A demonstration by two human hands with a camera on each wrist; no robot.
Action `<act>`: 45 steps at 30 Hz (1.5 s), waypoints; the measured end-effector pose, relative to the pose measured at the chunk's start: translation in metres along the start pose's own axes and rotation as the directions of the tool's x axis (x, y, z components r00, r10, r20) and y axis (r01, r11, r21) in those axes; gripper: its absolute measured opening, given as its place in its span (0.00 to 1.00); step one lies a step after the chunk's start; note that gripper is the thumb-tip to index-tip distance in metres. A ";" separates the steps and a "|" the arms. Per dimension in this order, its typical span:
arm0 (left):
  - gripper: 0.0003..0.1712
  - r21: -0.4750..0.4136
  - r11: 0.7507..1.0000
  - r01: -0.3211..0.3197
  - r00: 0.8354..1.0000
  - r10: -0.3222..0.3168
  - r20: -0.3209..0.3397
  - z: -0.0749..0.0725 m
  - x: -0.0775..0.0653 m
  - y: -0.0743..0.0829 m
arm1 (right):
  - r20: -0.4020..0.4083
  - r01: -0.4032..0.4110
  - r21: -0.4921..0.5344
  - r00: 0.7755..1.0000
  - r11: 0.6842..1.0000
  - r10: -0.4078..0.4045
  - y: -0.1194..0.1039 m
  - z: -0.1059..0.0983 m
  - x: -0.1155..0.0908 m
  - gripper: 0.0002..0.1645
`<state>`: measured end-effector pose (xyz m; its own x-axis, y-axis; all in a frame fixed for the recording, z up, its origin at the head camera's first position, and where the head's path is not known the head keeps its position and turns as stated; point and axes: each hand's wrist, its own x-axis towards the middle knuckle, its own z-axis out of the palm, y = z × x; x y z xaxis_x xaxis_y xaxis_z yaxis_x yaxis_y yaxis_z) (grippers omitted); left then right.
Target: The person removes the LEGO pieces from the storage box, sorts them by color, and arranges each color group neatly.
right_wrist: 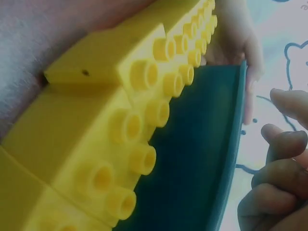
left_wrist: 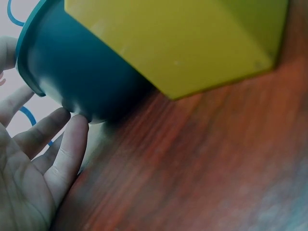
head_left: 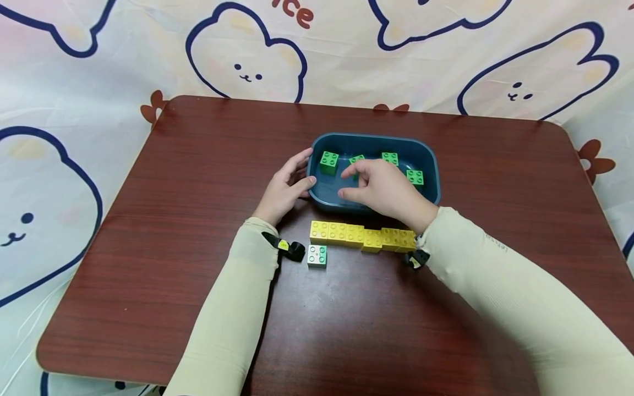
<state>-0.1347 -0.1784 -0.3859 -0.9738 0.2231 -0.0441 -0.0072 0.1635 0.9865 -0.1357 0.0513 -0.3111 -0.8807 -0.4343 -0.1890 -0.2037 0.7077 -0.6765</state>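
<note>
In the head view my left hand is at the left end of a dark blue-green plastic bin. Its thumb and fingertips touch the outer wall, the fingers fairly straight in the left wrist view. My right hand hovers over the middle of the bin, thumb and forefinger apart with nothing between them. Several green toy bricks lie inside: one at the left, one under the right forefinger, partly hidden, and others at the right.
A row of yellow bricks runs along the bin's near side, its right end close to the right wrist. In front of its left end sits a single green brick with a pale top. The brown table backs onto a printed cloth.
</note>
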 end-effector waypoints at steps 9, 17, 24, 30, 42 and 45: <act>0.35 -0.020 1.000 -0.014 1.000 0.014 -0.011 -0.003 0.007 -0.021 | 0.000 -0.107 0.018 0.994 0.994 0.107 -0.002 -0.002 0.028 0.18; 0.34 -0.022 0.999 -0.035 0.999 0.034 -0.018 -0.004 0.007 -0.024 | 0.045 -0.167 -0.044 0.985 0.985 0.169 -0.003 -0.002 0.045 0.19; 0.33 -0.019 0.999 -0.033 0.999 0.032 -0.016 -0.005 0.009 -0.025 | 0.050 -0.179 -0.084 0.982 0.980 0.184 -0.002 -0.001 0.057 0.21; 0.33 -0.029 0.999 -0.035 0.999 0.035 -0.021 -0.004 0.009 -0.026 | 0.037 -0.204 -0.066 0.978 0.977 0.207 0.000 0.000 0.065 0.20; 0.35 -0.039 0.999 0.012 1.000 -0.011 0.015 -0.004 0.000 0.000 | 0.024 -0.269 -0.120 0.962 0.956 0.273 -0.005 0.005 0.076 0.25; 0.35 -0.034 0.999 0.008 1.000 -0.007 0.018 -0.003 -0.005 0.009 | 0.013 -0.283 -0.152 0.957 0.947 0.288 -0.007 0.006 0.078 0.29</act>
<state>-0.1305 -0.1814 -0.3761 -0.9694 0.2394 -0.0541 -0.0227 0.1321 0.9910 -0.2009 0.0095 -0.3253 -0.8964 -0.2192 -0.3852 -0.0087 0.8777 -0.4791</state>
